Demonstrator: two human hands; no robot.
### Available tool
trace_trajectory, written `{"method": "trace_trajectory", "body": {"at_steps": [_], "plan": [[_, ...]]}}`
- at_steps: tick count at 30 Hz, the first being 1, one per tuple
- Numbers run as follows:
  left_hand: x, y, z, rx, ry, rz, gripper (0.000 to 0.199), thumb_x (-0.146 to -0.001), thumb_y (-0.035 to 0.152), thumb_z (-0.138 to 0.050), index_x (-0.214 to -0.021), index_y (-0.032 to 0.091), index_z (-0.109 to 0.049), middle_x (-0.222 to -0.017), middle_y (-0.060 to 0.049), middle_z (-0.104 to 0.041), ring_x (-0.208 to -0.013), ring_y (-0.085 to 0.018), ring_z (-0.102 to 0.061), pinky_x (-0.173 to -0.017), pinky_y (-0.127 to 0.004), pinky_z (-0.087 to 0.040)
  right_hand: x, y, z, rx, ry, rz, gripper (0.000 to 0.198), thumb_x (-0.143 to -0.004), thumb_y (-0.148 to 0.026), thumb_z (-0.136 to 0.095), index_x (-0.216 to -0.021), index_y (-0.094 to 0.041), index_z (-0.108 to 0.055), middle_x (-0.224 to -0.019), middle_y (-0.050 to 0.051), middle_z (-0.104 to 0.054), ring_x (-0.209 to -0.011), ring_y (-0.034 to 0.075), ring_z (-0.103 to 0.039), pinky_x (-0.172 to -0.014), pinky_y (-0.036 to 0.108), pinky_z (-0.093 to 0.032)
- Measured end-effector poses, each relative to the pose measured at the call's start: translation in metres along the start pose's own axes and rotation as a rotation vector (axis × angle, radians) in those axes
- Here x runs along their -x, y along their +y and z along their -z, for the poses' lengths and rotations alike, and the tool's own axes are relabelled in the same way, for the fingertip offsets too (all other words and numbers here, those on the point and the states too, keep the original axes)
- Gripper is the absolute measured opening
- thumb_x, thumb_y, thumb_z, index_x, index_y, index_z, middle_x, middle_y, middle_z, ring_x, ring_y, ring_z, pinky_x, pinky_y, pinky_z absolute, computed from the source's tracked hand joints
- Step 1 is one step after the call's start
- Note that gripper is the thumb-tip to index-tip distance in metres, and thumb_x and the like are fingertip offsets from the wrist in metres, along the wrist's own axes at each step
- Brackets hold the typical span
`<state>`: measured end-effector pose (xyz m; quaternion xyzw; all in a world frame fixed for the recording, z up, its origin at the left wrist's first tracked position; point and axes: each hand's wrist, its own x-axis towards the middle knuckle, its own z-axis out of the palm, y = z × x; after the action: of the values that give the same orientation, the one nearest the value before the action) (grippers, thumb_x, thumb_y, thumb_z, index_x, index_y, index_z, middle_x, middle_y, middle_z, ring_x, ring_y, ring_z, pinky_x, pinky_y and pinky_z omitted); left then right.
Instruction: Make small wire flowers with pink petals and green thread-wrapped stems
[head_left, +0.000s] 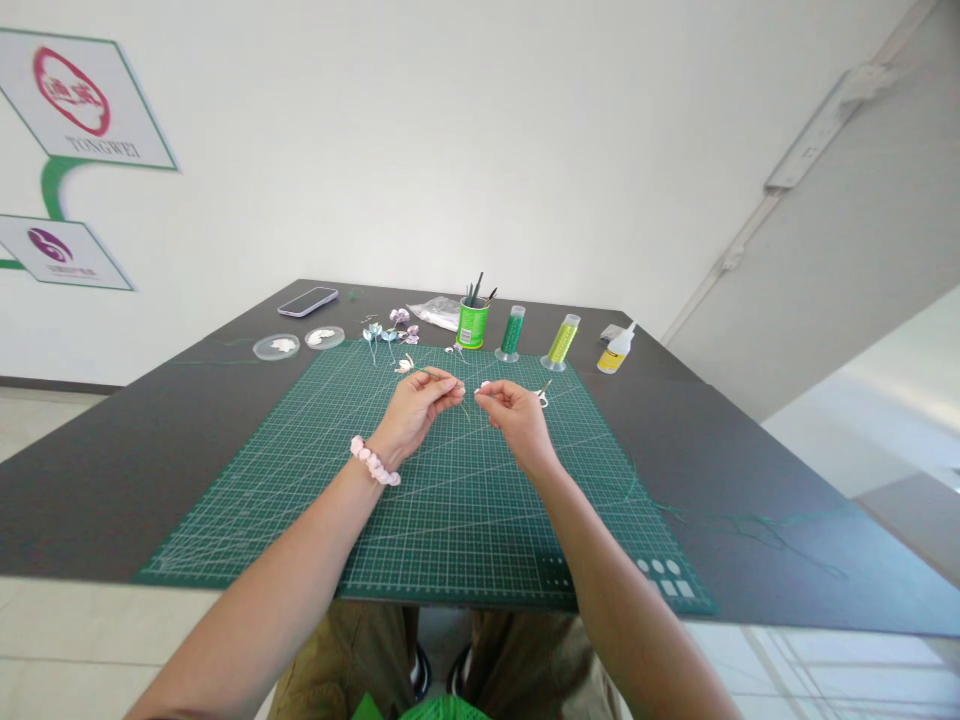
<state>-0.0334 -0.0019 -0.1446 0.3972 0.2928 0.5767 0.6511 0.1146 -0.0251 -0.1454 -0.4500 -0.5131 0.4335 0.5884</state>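
My left hand (pixel 420 408), with a pink scrunchie (pixel 375 463) at the wrist, pinches a thin green stem. A white-and-orange artificial flower (pixel 405 365) shows beyond its fingers, and a tiny pale bit lies at the fingertips. Just to the right, my right hand (pixel 516 415) has thumb and forefinger closed on a small pale piece (pixel 484 384), too small to identify. The two hands are a short gap apart, above the green cutting mat (pixel 450 520). Behind my right hand, a white-handled tool (pixel 541 398), apparently scissors, is partly hidden.
Finished-looking flowers (pixel 388 335) lie at the back beside a green can (pixel 472 325) of tools. Two wire spools (pixel 512 335), (pixel 562 343) and a glue bottle (pixel 616 350) stand rightward. Dishes of white pieces (pixel 276 347) and a phone (pixel 308 301) lie left; loose green threads (pixel 757 522) right.
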Motion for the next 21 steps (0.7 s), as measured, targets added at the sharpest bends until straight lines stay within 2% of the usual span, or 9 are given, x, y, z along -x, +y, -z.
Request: {"method": "trace_trajectory", "body": {"at_steps": [7, 11, 15, 21], "plan": [[0.0003, 0.0005, -0.0001, -0.007, -0.005, -0.012, 0.007, -0.07, 0.01, -0.072, -0.071, 0.011, -0.065, -0.07, 0.0, -0.068, -0.062, -0.007, -0.064, -0.066, -0.019, -0.054, 0.0014, -0.0006, 0.0004, 0.06, 0.011, 0.02, 0.017, -0.067, -0.032, -0.068, -0.061, -0.018, -0.061, -0.046, -0.007, -0.044, -0.044, 0.008, -0.036, -0.045, 0.024, -0.028], [0.0024, 0.0029, -0.0014, -0.017, -0.032, -0.005, 0.007, -0.073, 0.011, -0.071, -0.071, 0.011, -0.064, -0.086, -0.003, -0.072, -0.056, -0.005, -0.062, -0.059, -0.018, -0.054, 0.0014, -0.001, 0.0003, 0.063, 0.003, 0.014, 0.018, -0.067, -0.033, -0.068, -0.059, -0.019, -0.06, -0.046, -0.007, -0.044, -0.043, 0.009, -0.036, -0.045, 0.025, -0.028], [0.004, 0.0049, -0.0025, 0.004, -0.104, 0.02, 0.011, -0.077, 0.01, -0.066, -0.07, 0.012, -0.058, -0.096, -0.006, -0.073, -0.056, -0.005, -0.064, -0.06, -0.018, -0.055, 0.001, -0.0007, -0.0001, 0.058, -0.01, 0.001, 0.017, -0.066, -0.033, -0.068, -0.059, -0.019, -0.061, -0.046, -0.006, -0.045, -0.042, 0.008, -0.037, -0.044, 0.024, -0.028], [0.0033, 0.0022, -0.0019, 0.005, -0.123, 0.041, 0.013, -0.083, 0.011, -0.063, -0.077, 0.014, -0.052, -0.077, -0.005, -0.074, -0.065, -0.01, -0.07, -0.068, -0.022, -0.056, 0.0004, -0.001, 0.0002, 0.048, -0.033, -0.015, 0.018, -0.063, -0.034, -0.069, -0.059, -0.019, -0.061, -0.046, -0.006, -0.047, -0.043, 0.009, -0.037, -0.043, 0.024, -0.028]]}}
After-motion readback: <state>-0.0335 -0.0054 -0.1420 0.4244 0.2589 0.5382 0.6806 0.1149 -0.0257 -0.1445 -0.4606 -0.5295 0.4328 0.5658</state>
